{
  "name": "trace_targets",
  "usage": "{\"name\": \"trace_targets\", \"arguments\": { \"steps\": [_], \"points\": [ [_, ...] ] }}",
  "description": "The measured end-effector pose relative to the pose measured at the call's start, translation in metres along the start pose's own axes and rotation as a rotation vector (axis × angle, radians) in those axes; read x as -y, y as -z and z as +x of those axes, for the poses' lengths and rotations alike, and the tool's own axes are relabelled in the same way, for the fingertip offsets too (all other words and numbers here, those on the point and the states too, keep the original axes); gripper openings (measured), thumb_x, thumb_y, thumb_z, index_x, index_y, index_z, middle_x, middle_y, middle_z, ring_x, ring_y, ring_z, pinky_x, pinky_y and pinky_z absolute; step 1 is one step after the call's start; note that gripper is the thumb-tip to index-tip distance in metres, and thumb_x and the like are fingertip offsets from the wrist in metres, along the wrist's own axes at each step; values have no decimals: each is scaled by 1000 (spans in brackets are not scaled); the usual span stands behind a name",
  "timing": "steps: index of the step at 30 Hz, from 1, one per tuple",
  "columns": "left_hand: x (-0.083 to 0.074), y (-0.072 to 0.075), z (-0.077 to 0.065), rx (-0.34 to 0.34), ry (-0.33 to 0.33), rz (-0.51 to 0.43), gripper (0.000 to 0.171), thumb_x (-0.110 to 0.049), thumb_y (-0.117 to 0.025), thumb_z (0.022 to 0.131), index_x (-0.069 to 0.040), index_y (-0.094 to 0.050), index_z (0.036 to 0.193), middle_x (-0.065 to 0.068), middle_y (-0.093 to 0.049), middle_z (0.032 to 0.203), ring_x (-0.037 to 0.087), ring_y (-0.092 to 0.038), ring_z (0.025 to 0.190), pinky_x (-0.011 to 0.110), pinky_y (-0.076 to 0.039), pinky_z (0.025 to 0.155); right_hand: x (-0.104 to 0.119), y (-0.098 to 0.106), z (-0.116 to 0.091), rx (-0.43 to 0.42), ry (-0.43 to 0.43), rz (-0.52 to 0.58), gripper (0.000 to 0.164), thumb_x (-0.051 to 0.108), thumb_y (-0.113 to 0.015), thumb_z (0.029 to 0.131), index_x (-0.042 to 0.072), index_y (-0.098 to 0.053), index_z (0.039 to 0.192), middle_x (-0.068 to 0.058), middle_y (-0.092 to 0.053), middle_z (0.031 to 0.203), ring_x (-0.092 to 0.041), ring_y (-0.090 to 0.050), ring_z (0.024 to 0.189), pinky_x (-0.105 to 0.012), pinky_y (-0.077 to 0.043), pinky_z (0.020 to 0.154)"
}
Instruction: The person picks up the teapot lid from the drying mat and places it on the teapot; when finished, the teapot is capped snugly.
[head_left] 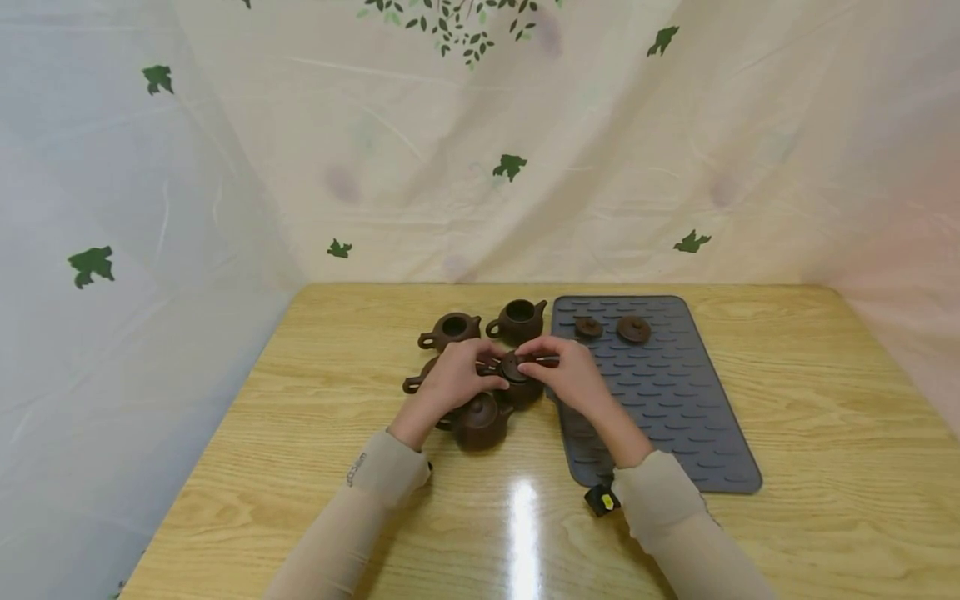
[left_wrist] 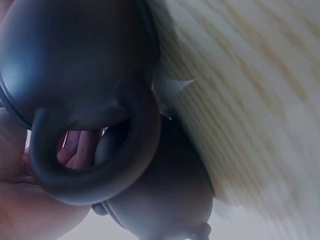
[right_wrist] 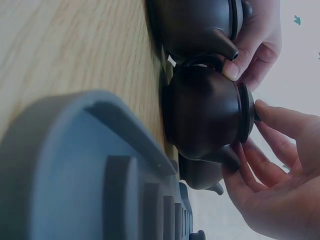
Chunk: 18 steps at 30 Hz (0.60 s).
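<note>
Both hands meet over a dark brown teapot standing beside the grey mat. My right hand pinches the knob of its lid, which sits at the pot's mouth; its other fingers reach under the lid's edge near the spout. From the left, my left hand holds the same pot at its handle side, thumb by the rim. A lidded teapot stands just in front of the left hand, its looped handle large in the left wrist view. Another teapot is mostly hidden behind that hand.
Two lidless teapots stand behind the hands. On the ridged grey mat lie two brown lids. A small black item with a yellow mark is by the right sleeve. A patterned curtain hangs behind the table.
</note>
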<state>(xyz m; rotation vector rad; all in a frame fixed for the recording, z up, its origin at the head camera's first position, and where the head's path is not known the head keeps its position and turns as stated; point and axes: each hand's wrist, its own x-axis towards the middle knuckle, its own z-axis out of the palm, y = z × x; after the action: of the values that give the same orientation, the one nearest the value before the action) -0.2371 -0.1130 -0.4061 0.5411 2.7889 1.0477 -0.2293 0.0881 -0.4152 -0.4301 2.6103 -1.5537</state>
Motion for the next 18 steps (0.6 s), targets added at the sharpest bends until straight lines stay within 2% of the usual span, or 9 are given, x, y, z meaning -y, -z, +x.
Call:
{"name": "trace_targets", "arguments": {
  "steps": [18],
  "points": [
    [-1, 0, 0, 7, 21, 16, 35, -21, -81, 85, -13, -72, 118, 5, -72, 117, 22, -70, 107, 37, -58, 92, -3, -2, 0, -1, 13, -61, 21, 18, -73, 92, 13, -74, 112, -9, -74, 113, -29, -70, 108, -40, -61, 87]
  ]
}}
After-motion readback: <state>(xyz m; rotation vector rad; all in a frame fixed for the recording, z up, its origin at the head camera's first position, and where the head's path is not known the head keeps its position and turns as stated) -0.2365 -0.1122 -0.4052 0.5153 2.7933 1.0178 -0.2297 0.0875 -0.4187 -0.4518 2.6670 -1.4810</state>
